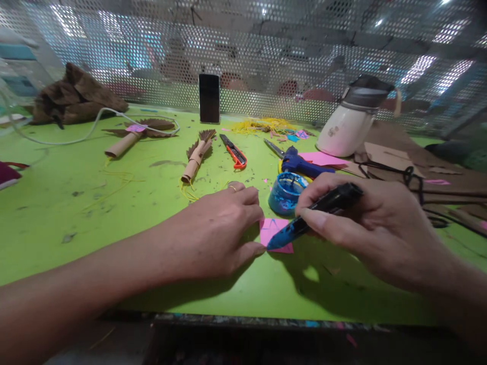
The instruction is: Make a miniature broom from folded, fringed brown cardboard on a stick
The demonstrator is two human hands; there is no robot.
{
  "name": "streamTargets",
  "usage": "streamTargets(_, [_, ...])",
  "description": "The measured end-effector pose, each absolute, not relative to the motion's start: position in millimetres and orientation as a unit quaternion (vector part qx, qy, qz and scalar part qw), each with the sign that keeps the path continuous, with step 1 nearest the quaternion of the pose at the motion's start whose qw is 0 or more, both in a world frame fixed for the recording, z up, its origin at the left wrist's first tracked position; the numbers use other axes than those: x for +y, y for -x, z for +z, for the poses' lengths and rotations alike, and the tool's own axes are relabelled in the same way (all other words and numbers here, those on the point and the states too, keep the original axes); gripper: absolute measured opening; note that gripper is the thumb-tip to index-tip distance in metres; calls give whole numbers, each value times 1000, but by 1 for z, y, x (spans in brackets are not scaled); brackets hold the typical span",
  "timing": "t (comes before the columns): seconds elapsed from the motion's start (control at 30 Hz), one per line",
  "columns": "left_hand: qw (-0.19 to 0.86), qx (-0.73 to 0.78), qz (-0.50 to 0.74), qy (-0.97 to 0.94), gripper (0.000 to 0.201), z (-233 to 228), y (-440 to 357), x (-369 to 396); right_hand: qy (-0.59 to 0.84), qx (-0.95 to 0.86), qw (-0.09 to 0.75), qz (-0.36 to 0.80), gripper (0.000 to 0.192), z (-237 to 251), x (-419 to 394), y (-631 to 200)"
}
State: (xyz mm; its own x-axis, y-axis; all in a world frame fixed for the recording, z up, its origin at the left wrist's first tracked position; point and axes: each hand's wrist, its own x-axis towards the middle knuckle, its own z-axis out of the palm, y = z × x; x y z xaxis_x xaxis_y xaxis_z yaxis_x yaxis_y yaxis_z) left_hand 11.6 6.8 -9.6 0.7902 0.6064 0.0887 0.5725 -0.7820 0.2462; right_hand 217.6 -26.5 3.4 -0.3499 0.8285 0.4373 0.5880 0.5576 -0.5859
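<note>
In my right hand (365,218) is a thick black marker (327,203), slanting down to the left, its front end coated in blue. Its tip meets the lower left part of a small pink paper square (279,230) that bears blue lines. My left hand (228,228) lies on the table at the paper's left side, thumb and fingers apart, the thumb tip at the lower left corner. Some of its fingertips are hidden. Just behind the paper stands a small jar (281,203) smeared and stained with blue, close to my right fingers.
Beyond my hands lie a red utility knife (234,152), brown paper rolls (196,165) with yellow strings, a dark blue-handled tool (300,165) and yellow shreds (262,125). A phone (209,99) stands against the perforated screen (160,66). A white jug (348,124) is at right.
</note>
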Motion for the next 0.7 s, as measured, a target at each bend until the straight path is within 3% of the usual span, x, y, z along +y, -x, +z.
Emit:
streamTargets(0.27, [96, 315, 77, -941, 19, -9, -12, 6, 465, -791, 379, 120, 7, -3, -21, -221])
streamTargets(0.7, [95, 314, 72, -942, 18, -9, -11, 7, 465, -783, 384, 156, 9, -2, -22, -222])
